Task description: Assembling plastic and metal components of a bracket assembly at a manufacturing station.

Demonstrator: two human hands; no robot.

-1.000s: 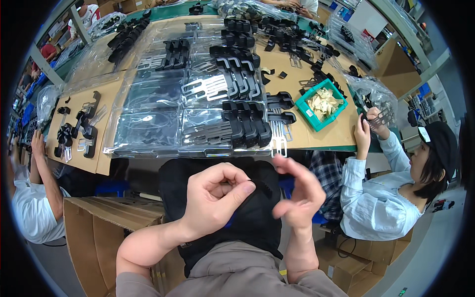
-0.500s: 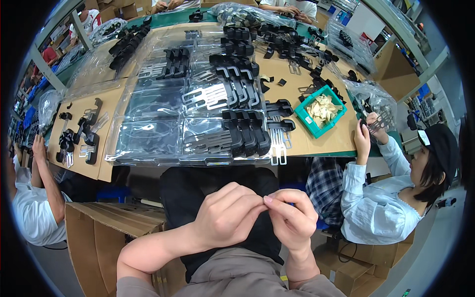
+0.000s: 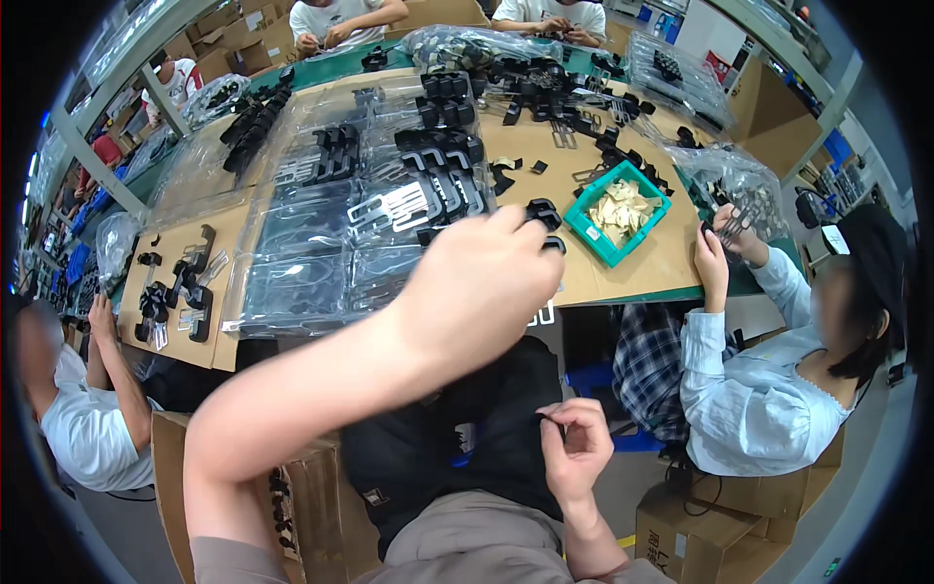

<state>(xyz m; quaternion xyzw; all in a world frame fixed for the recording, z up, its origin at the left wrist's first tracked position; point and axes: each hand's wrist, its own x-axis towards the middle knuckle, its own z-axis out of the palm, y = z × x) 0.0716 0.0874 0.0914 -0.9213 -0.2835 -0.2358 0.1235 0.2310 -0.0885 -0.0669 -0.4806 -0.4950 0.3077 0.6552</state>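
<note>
My left hand [image 3: 482, 282] reaches over the near edge of the table, fingers curled downward, beside a black plastic part [image 3: 543, 210] with a slotted metal piece [image 3: 542, 313] below it. Its fingertips are hidden, so whether they grip anything does not show. Low over my lap, my right hand [image 3: 579, 453] is closed in a pinch, thumb against forefinger. A small dark piece [image 3: 545, 415] shows at those fingertips; its kind is too small to make out. Just left of my left hand, a clear plastic tray [image 3: 297, 268] holds black handle-like parts [image 3: 449, 185] with flat slotted metal ends [image 3: 394, 207].
A teal bin [image 3: 595, 246] of cream-coloured scraps [image 3: 623, 212] stands to the right. Loose black parts [image 3: 535, 105] lie at the back. Cardboard [image 3: 657, 277] covers the green table. A co-worker [image 3: 764, 389] sits at right, another [image 3: 88, 409] at left; cardboard boxes flank my seat.
My hands were together at the fingertips over my lap. My left hand has moved forward and up over the table, and my right has dropped slightly, still pinched. The view has shifted a little.
</note>
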